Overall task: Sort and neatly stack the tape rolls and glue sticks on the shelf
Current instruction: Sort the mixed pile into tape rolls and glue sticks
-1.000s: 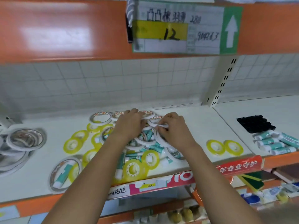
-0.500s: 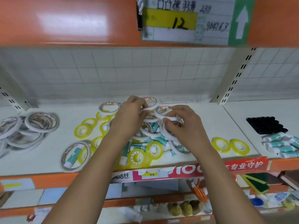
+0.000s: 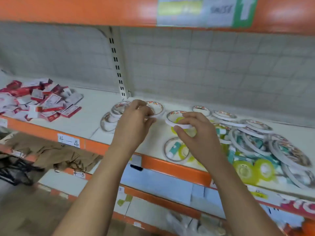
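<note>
My left hand [image 3: 136,119] is raised over the white shelf [image 3: 88,120], fingers curled and pinching the rim of one white tape roll [image 3: 159,111], just beside a small stack of white rolls [image 3: 111,117] near the back corner. My right hand [image 3: 196,133] holds a second white roll [image 3: 170,123], thumb under its rim and fingers over the top, lifted level above the shelf. Below it a glue stick [image 3: 174,148] lies inside a flat ring. The mixed heap [image 3: 255,142] of white rolls, yellow rolls [image 3: 243,169] and glue sticks lies to the right. Red and white boxes [image 3: 34,103] lie well apart to the left.
</note>
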`<state>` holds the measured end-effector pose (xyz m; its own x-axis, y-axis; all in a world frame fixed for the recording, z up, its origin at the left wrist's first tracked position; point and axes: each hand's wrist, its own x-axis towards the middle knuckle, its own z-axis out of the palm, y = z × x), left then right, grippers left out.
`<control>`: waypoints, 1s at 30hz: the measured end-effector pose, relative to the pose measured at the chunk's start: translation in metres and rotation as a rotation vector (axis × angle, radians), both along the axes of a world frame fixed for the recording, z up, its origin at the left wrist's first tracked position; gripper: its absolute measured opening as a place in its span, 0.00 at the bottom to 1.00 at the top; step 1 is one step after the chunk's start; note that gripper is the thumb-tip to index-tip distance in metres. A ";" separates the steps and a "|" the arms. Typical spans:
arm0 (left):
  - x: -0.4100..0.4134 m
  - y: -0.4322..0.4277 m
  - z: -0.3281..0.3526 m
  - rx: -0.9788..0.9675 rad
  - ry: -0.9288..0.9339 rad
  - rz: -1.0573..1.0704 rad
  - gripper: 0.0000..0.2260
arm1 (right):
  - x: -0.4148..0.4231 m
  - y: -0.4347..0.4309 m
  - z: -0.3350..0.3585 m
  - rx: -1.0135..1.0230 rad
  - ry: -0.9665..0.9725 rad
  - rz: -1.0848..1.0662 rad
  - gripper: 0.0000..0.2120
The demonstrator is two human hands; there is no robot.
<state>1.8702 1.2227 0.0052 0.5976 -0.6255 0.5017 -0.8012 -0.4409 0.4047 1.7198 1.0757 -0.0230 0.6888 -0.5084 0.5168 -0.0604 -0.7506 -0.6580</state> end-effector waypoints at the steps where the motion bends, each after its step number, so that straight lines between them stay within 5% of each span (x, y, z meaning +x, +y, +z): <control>1: 0.013 0.015 -0.001 0.020 0.002 0.036 0.06 | 0.018 0.012 -0.002 -0.004 -0.010 0.022 0.06; 9: 0.089 0.075 -0.017 0.089 0.072 0.117 0.08 | 0.121 0.065 -0.026 0.027 0.126 0.101 0.08; 13: 0.103 0.074 -0.026 0.124 0.092 0.074 0.09 | 0.131 0.076 -0.045 0.042 0.274 0.094 0.23; 18: 0.101 0.068 -0.032 0.136 0.050 0.059 0.09 | 0.131 0.077 -0.042 0.088 0.233 0.045 0.33; 30: 0.069 0.014 -0.026 -0.016 -0.056 -0.218 0.11 | 0.079 0.055 -0.013 -0.076 0.196 -0.129 0.10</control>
